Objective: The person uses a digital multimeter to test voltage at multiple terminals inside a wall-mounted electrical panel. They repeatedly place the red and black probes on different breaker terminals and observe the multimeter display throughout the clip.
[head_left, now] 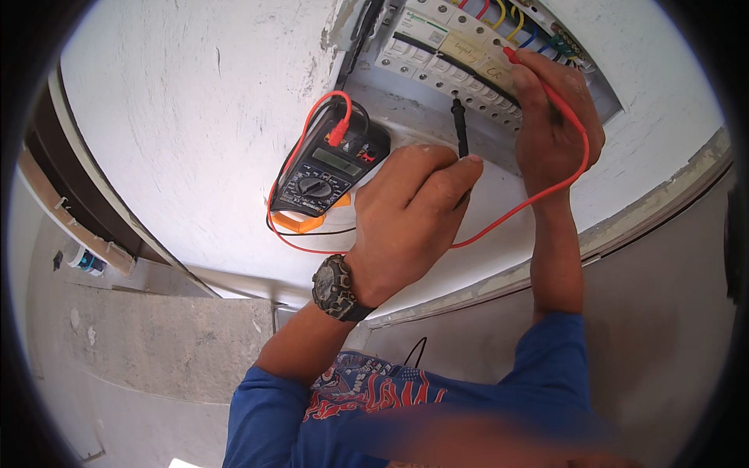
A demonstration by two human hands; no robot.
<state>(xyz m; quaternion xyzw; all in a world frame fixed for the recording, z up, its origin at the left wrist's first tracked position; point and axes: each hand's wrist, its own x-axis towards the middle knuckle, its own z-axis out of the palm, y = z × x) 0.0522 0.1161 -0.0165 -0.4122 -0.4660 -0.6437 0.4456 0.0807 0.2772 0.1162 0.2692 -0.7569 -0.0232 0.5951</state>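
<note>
My left hand (413, 207) is closed around the black test probe (459, 125), whose tip meets the lower terminal row of the circuit breakers (460, 74). In my right hand (558, 125) the red test probe (512, 56) is pinched, its tip at an upper terminal of the same row. Left of my left hand, a black multimeter (331, 168) with an orange stand leans by the box's lower edge. The red test lead (538, 195) loops from the meter, passes behind my left hand and runs up to my right hand. What the meter's display reads is too faint to tell.
The breakers sit in a recessed distribution box (382, 93) in a white wall (211, 101). Red, yellow, blue and green wires (515, 23) run along the breakers' far side. Lower left is a rough concrete ledge (172, 343); a small container (84, 260) stands at far left.
</note>
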